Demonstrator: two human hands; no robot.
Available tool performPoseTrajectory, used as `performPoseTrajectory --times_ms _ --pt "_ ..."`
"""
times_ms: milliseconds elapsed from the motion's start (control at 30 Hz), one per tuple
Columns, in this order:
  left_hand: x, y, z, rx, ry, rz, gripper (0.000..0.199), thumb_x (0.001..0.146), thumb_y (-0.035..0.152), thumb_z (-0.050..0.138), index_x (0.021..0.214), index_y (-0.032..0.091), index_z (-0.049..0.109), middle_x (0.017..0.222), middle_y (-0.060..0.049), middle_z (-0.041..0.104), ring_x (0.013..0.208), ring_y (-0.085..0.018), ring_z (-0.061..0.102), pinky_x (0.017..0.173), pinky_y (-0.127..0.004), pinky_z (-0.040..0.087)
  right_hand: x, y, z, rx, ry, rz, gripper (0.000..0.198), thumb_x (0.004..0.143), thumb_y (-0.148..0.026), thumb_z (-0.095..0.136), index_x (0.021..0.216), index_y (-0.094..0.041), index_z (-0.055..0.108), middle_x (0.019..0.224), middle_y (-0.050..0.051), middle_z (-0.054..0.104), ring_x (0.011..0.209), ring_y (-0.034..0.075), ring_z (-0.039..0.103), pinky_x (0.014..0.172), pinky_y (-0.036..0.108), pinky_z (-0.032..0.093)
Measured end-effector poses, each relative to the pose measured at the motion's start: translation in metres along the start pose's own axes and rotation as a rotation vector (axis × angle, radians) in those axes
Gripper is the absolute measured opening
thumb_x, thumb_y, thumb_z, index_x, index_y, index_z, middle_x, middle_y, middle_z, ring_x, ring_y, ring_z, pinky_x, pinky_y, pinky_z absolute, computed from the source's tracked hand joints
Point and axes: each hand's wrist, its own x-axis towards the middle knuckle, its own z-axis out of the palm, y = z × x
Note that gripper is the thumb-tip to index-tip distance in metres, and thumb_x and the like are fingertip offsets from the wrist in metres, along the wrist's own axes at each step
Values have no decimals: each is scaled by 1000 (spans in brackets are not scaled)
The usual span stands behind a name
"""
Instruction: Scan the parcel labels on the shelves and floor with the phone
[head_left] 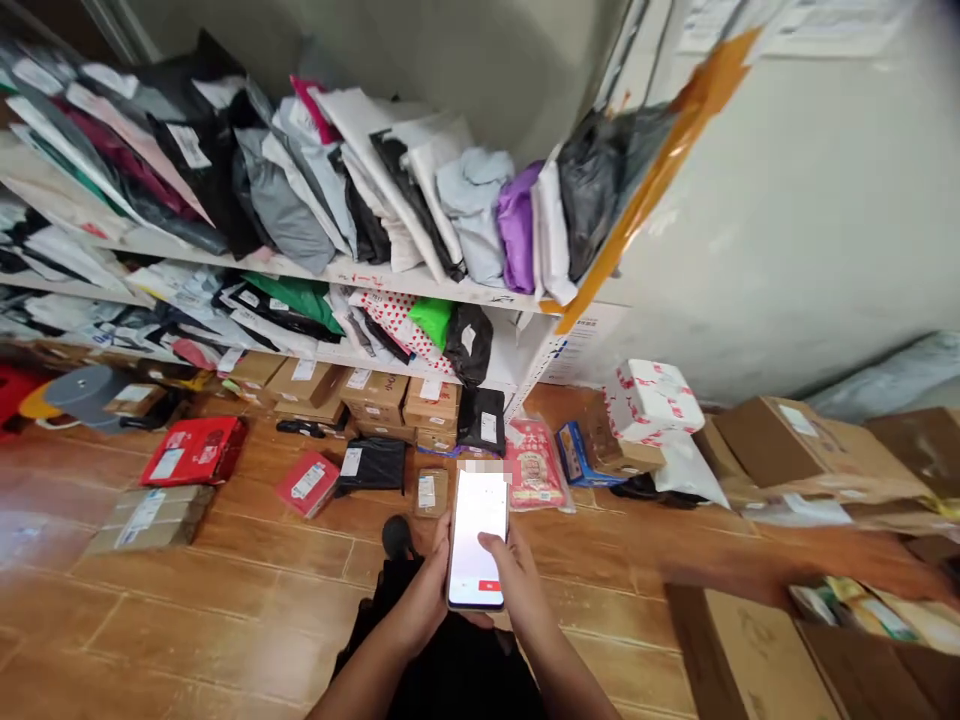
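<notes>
A smartphone (472,570) with a bright, mostly white screen is held upright before me at the lower middle of the head view. A small red button shows near the bottom of its screen. My left hand (433,585) wraps round the phone's left edge. From the other side my right hand (517,580) grips the phone too, its thumb lying over the screen. The fingers behind the phone are mostly hidden. Just beyond the phone, a small brown parcel (431,493) and a pink-red bag (534,465) lie on the floor.
A white shelf (420,285) packed with plastic mailers runs across the left and middle. Boxes line the floor under it, with a red parcel (193,450) at left. On the right sit a white-and-red package (651,400) and large cardboard boxes (765,650).
</notes>
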Motion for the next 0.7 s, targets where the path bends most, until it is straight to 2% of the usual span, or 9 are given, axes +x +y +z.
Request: performPoseTrajectory --times_ms 167,267,333,467,567,700 --pt "-48 16 33 118 19 90 95 74 68 55 148 35 5 147 -12 37 109 -34 58 47 -26 53 -42 -19 9 17 -55 -123 41 62 -40 70 96 -18 64 89 7 73 76 27 65 65 34 50" --pt "-71 27 40 119 5 115 91 75 65 56 148 36 8 149 -9 35 114 -35 55 48 -28 54 -59 -23 15 46 -143 -178 39 65 -39 66 98 -20 64 95 5 72 85 27 64 73 35 50" --pt "-85 35 38 87 10 145 93 73 65 59 148 34 12 146 -9 40 119 -35 52 57 -32 57 -69 -23 20 66 -232 -194 42 66 -38 59 104 -20 63 98 5 72 86 28 64 73 36 49" --pt "-120 54 20 48 20 243 95 69 58 67 147 27 23 139 -7 50 128 -31 43 90 -37 51 -94 -21 43 61 -398 -215 49 63 -34 53 109 -20 64 98 5 71 86 28 62 74 37 48" --pt "-154 70 -4 76 -3 199 88 71 50 66 146 33 24 139 -4 50 122 -32 49 85 -41 53 -118 -17 74 37 -469 -226 48 66 -32 52 112 -21 63 101 4 70 90 27 60 81 37 45" --pt "-202 90 -41 91 19 236 86 71 40 62 146 33 22 137 -4 51 117 -31 51 77 -37 55 -148 -3 125 18 -536 -218 49 68 -31 50 115 -22 61 98 3 69 82 26 57 76 36 44"
